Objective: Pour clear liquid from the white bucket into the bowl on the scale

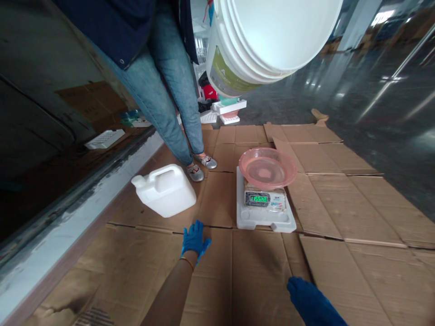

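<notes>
Your left hand (pixel 195 240), in a blue nitrile glove with a thin gold bangle at the wrist, is open and holds nothing, its fingers loosely spread just in front of and to the left of the digital scale (pixel 257 198). You cannot tell from this view whether its fingers touch the cardboard sheets (pixel 261 271) beneath it. Your right hand (pixel 311 301), also gloved in blue, is cut off by the bottom edge of the view, nearer to you than the digital scale and to its right. It shows no held object, but you cannot tell how far open it is. The digital scale sits on a white moulded tray (pixel 267 222), its green display lit, though the digits are too blurred to read with certainty. A translucent pink plastic basin (pixel 267 168) rests on top of the digital scale; a pale patch shows at its bottom, and you cannot tell if anything lies there. To the left of the digital scale, a white plastic jerry can (pixel 163 190) lies tilted on the cardboard sheets. Beyond it stands a person in jeans (pixel 170 90) and silver flats, and a large white plastic bucket (pixel 258 40) hangs tilted in view farther beyond the digital scale.
</notes>
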